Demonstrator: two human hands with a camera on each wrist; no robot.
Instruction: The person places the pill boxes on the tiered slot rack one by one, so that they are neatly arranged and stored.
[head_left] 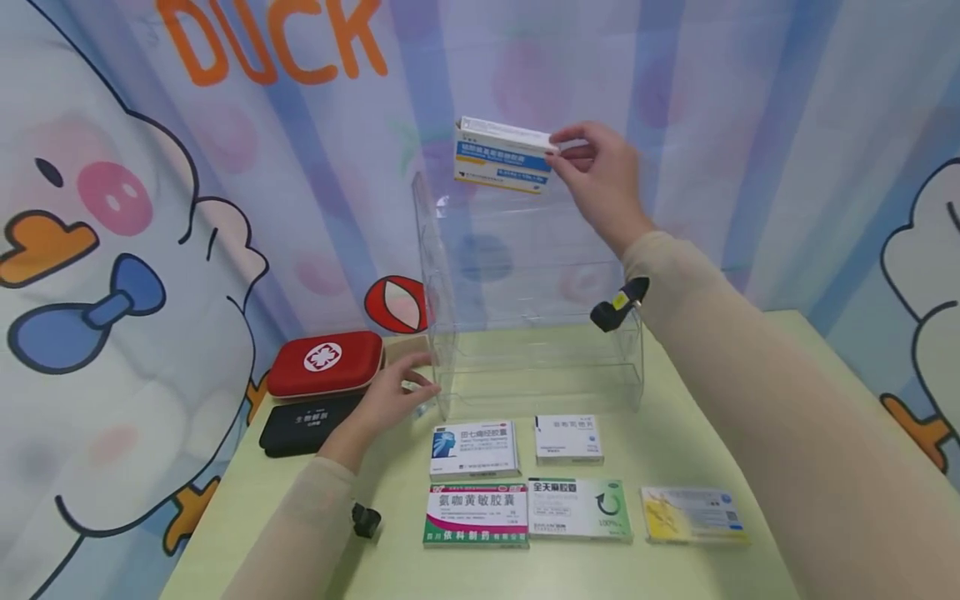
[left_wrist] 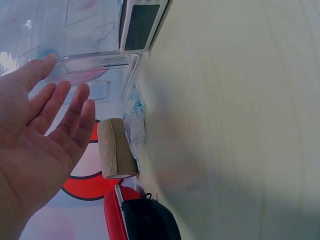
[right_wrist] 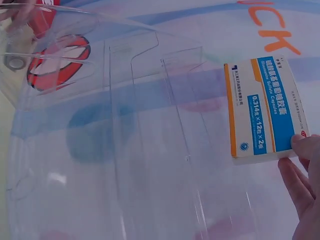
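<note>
— Where is the box just now?

— My right hand [head_left: 600,179] pinches the blue-and-white medicine box [head_left: 502,156] by its right end, fingers and thumb closed on the short edge. I hold it above the top of the clear acrylic shelf rack [head_left: 536,333], near the rack's upper left corner. Its long axis runs left to right, roughly along the rack's width, and the printed face is turned towards me.

— And the other hand?

— My left hand [head_left: 390,396] is open, fingers straight, resting against the lower left edge of the rack; it holds nothing. From the left wrist view the palm [left_wrist: 35,145] faces the rack's side wall, with a roll of tan bandage [left_wrist: 116,148] just behind it.

— Which hand is nearer the box?

— The right, clearly; the left is well below it, down at the table.

— What else lies around the rack?

— In front of it, five more medicine boxes [head_left: 525,483] in two rows. To its left, a red first-aid case [head_left: 325,363] stacked on a black case [head_left: 303,425].
</note>
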